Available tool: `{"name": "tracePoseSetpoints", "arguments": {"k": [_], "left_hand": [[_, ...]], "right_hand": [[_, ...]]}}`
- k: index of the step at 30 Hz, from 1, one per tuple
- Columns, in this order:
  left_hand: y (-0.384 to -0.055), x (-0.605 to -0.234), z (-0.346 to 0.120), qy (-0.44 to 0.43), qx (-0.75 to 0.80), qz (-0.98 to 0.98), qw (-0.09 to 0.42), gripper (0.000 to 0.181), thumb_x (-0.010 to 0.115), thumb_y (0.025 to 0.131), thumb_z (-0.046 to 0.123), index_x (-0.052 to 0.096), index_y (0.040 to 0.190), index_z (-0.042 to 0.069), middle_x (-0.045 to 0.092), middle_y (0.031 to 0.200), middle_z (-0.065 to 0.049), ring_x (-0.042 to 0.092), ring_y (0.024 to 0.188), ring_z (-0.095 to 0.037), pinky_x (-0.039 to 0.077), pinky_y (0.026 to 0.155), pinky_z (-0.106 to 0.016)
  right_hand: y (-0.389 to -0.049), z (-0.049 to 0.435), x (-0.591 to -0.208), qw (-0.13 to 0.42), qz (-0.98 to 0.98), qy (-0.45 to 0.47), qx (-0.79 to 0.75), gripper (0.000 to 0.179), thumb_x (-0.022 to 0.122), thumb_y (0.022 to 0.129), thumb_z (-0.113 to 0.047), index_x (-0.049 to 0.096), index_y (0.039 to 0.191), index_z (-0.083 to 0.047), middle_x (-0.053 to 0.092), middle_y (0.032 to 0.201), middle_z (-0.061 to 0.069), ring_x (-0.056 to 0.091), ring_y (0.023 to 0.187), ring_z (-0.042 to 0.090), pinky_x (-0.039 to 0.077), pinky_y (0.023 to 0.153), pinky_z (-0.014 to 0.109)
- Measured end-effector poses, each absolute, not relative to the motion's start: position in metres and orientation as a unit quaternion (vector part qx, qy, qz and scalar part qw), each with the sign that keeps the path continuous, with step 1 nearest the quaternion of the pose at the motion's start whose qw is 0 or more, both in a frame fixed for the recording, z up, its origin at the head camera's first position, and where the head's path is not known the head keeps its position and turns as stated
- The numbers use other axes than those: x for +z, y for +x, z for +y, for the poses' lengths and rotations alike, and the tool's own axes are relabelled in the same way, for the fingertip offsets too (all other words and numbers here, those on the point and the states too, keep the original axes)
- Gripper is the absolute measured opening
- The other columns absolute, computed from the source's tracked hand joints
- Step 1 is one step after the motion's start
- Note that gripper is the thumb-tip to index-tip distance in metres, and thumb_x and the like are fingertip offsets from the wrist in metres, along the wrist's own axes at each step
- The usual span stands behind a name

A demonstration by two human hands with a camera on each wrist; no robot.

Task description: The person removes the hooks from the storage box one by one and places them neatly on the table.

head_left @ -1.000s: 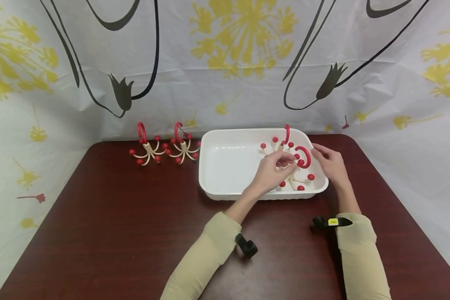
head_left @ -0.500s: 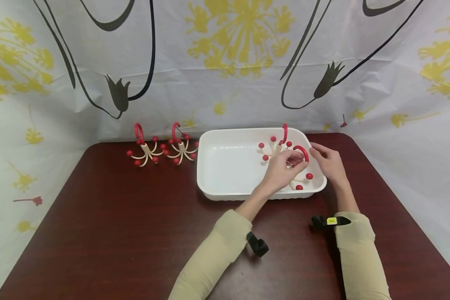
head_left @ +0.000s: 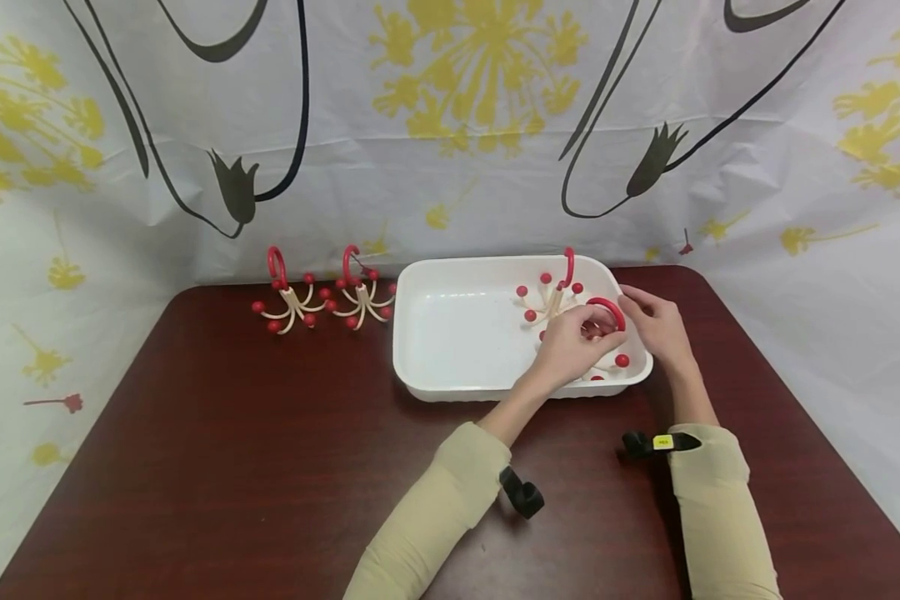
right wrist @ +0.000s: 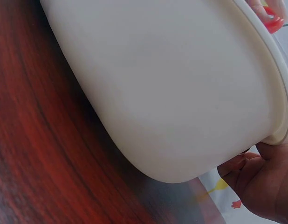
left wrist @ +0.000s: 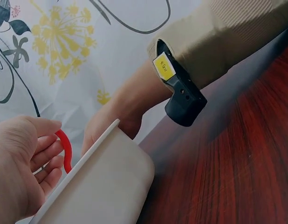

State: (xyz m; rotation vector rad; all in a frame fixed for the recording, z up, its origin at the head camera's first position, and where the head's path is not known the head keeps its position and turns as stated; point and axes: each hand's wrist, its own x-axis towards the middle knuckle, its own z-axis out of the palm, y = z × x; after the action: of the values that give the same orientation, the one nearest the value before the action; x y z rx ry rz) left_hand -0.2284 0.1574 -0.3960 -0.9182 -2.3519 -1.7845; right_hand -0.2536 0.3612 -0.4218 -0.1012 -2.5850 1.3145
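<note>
Right of centre, the left hand (head_left: 572, 345) pinches a red hook (head_left: 618, 315), likely the handiest grip; the right hand (head_left: 662, 332) holds the white tray (head_left: 450, 337) by its rim, probably steadying it.

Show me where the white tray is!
In the head view, the white tray sits on the dark table, mostly right of the middle, with the right hand at its right end and the left hand above it.

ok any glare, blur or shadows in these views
Head view: small glints on the floor of the white tray and a faint sheen on the near tabletop; left wrist: the tabletop beside the white tray looks hazy; right wrist: dark shadow along the white tray's base.
</note>
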Motion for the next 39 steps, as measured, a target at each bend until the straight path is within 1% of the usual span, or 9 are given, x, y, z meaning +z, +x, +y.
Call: {"name": "tracePoseSetpoints", "arguments": {"k": [4,10,14,21,24,27,32,34,39], "left_hand": [[-0.227,-0.396,0.159,-0.304,-0.575,-0.759,0.027,0.015,0.077,0.090,0.014,0.071,0.099,0.005,0.067,0.089,0.001,0.056,0.078,0.000,0.047,0.075,-0.009],[-0.227,-0.393,0.158,-0.307,-0.562,-0.767,0.048,0.013,0.076,0.091,0.013,0.070,0.097,0.003,0.065,0.086,0.001,0.054,0.076,-0.003,0.044,0.072,-0.007],[-0.227,-0.389,0.155,-0.314,-0.565,-0.761,0.056,0.013,0.075,0.092,0.012,0.070,0.098,0.002,0.065,0.086,0.000,0.054,0.076,-0.003,0.045,0.073,-0.007],[-0.224,-0.379,0.152,-0.332,-0.575,-0.744,0.075,0.013,0.074,0.093,0.010,0.071,0.102,0.001,0.066,0.089,-0.004,0.055,0.079,-0.007,0.052,0.077,-0.018],[-0.221,-0.372,0.150,-0.332,-0.585,-0.735,0.079,0.015,0.074,0.092,0.009,0.070,0.104,0.000,0.068,0.092,-0.005,0.055,0.079,-0.006,0.052,0.077,-0.018],[-0.219,-0.366,0.147,-0.330,-0.588,-0.733,0.090,0.017,0.075,0.092,0.010,0.071,0.105,0.001,0.069,0.093,-0.005,0.056,0.080,-0.006,0.050,0.077,-0.014],[-0.216,-0.357,0.138,-0.335,-0.592,-0.725,0.107,0.017,0.076,0.091,0.010,0.071,0.106,0.001,0.069,0.094,-0.006,0.057,0.082,-0.007,0.052,0.079,-0.018],[-0.216,-0.354,0.134,-0.339,-0.589,-0.725,0.113,0.018,0.075,0.092,0.009,0.071,0.107,0.001,0.070,0.096,-0.006,0.059,0.084,-0.009,0.052,0.080,-0.016],[-0.218,-0.348,0.120,-0.345,-0.577,-0.730,0.124,0.020,0.076,0.091,0.008,0.071,0.108,-0.001,0.071,0.099,-0.009,0.062,0.089,-0.013,0.051,0.085,-0.017]], "right_hand": [[-0.254,0.361,-0.422,0.121,-0.885,-0.035,0.449,0.052,0.056,0.103,-0.039,0.058,0.140,-0.003,0.061,0.135,0.022,0.054,0.102,0.001,0.043,0.080,0.012],[-0.255,0.361,-0.423,0.118,-0.886,-0.035,0.447,0.052,0.056,0.103,-0.039,0.058,0.140,-0.003,0.060,0.134,0.022,0.054,0.103,0.003,0.044,0.078,0.012],[-0.255,0.361,-0.422,0.124,-0.886,-0.032,0.446,0.051,0.056,0.104,-0.037,0.059,0.140,-0.002,0.061,0.133,0.023,0.054,0.100,0.000,0.043,0.077,0.011],[-0.255,0.361,-0.423,0.137,-0.884,-0.019,0.447,0.049,0.055,0.104,-0.037,0.061,0.137,-0.001,0.062,0.130,0.024,0.054,0.097,0.001,0.044,0.073,0.011],[-0.256,0.362,-0.423,0.140,-0.885,-0.015,0.443,0.047,0.054,0.105,-0.034,0.061,0.137,0.000,0.063,0.129,0.025,0.054,0.095,0.000,0.045,0.072,0.010],[-0.256,0.362,-0.424,0.136,-0.887,-0.017,0.442,0.046,0.053,0.105,-0.033,0.061,0.137,-0.001,0.062,0.130,0.025,0.055,0.097,0.004,0.045,0.073,0.011],[-0.256,0.364,-0.425,0.123,-0.890,-0.027,0.438,0.050,0.051,0.105,-0.038,0.059,0.140,-0.003,0.061,0.133,0.022,0.056,0.108,0.018,0.044,0.077,0.015],[-0.256,0.364,-0.425,0.118,-0.889,-0.031,0.441,0.052,0.052,0.105,-0.040,0.058,0.141,-0.004,0.061,0.132,0.023,0.058,0.105,0.020,0.046,0.077,0.016],[-0.256,0.363,-0.424,0.114,-0.882,-0.033,0.457,0.053,0.055,0.104,-0.040,0.058,0.142,-0.004,0.063,0.126,0.026,0.063,0.091,0.014,0.051,0.071,0.017]]}}
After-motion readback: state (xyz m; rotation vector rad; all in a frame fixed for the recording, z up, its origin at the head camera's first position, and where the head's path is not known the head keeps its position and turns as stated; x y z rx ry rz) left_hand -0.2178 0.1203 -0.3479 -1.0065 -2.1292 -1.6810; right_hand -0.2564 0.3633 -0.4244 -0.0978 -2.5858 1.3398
